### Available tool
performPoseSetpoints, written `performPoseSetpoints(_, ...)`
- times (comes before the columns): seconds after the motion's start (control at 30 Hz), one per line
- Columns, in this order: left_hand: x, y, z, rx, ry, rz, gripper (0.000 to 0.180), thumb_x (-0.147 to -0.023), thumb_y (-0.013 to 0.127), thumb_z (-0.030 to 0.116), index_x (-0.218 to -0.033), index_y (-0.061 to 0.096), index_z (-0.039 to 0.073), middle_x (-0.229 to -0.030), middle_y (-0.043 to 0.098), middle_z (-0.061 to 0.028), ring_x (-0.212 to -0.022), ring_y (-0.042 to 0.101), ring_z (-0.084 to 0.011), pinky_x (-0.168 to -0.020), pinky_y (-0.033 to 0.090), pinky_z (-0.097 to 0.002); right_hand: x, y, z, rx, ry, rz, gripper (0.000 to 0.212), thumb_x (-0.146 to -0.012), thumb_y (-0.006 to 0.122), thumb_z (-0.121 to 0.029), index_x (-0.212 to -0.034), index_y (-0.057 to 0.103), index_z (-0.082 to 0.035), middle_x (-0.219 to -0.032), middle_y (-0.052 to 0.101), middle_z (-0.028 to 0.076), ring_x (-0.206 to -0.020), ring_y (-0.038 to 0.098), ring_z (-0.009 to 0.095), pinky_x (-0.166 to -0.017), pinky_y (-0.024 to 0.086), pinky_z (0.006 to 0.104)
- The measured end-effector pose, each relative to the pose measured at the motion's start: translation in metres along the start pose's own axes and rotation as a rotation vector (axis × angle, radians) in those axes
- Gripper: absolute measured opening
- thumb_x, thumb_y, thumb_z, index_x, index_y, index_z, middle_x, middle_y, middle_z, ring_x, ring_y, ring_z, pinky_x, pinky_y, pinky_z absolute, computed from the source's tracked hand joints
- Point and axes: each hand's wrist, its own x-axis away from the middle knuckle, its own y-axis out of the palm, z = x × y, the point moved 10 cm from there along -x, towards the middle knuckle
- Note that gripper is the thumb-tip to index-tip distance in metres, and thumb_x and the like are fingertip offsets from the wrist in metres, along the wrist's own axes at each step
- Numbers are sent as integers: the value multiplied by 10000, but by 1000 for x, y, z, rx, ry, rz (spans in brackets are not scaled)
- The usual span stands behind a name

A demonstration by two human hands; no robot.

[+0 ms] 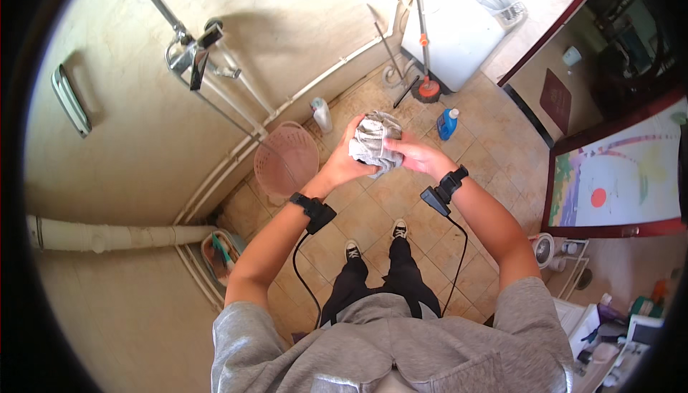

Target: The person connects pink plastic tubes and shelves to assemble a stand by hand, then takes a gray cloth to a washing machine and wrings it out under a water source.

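Note:
A crumpled grey-white cloth point(378, 142) is bunched up between my two hands, held out in front of me above the tiled floor. My left hand point(346, 160) wraps its left side and underside, fingers closed on the fabric. From the right, my right hand point(419, 155) grips the bundle with the thumb lying across its front. The folds hide some fingertips. Below and to the left of the cloth, a pink plastic basket point(266, 167) stands on the floor against the wall.
A white bottle point(321, 115) stands by the wall, and a blue bottle point(447, 125) is on the floor to the right. Beyond are a red-headed brush point(426, 90) and a white appliance point(459, 27). A shower mixer point(197, 59) juts from the left wall. An open doorway lies at right.

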Motion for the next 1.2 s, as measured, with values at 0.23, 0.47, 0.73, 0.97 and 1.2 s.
performPoseSetpoints(0.23, 39, -12, -143, -121, -94, 274, 1052, -580, 853, 22, -1492, 333, 86, -1322, 552, -140, -1183, 582, -310, -1025, 471, -381, -71, -48, 99, 154, 144, -37, 751, -850, 802, -131, -1479, 395, -85, -1346, 599, 59, -1214, 594, 185, -998, 512, 366)
performPoseSetpoints(0.47, 121, 6, -369, 46, -387, 488, 756, -763, 634, -63, -1456, 371, 88, -1283, 606, -88, -1178, 592, -217, -981, 492, -345, -152, -135, 286, -141, 103, 282, 491, -952, 690, -346, -1325, 547, -60, -1196, 666, 56, -1082, 654, 165, -929, 525, 322)
performPoseSetpoints(0.73, 212, 67, -549, 582, -765, 907, 713, -908, 745, 318, -1462, 399, 34, -1289, 586, -113, -1153, 574, -182, -964, 482, -326, -185, -262, 504, -149, 268, 501, 637, -960, 643, -512, -1356, 499, -35, -1291, 593, 97, -1171, 579, 182, -955, 485, 325)
performPoseSetpoints(0.97, 305, 81, -731, 472, -731, 1295, 552, -893, 693, 195, -1339, 498, -65, -1124, 636, -106, -933, 607, -155, -794, 509, -276, -238, -329, 658, 33, 263, 707, 431, -887, 715, -271, -1206, 617, 3, -1091, 678, 88, -946, 629, 162, -817, 509, 315)
performPoseSetpoints(1.2, 329, 83, -798, 423, -605, 1316, 141, -903, 588, 90, -1006, 599, -5, -884, 616, -13, -775, 540, -92, -663, 447, -259, -260, -371, 711, 254, 22, 742, 245, -865, 686, -144, -1045, 691, 23, -918, 705, 68, -814, 627, 143, -735, 511, 310)
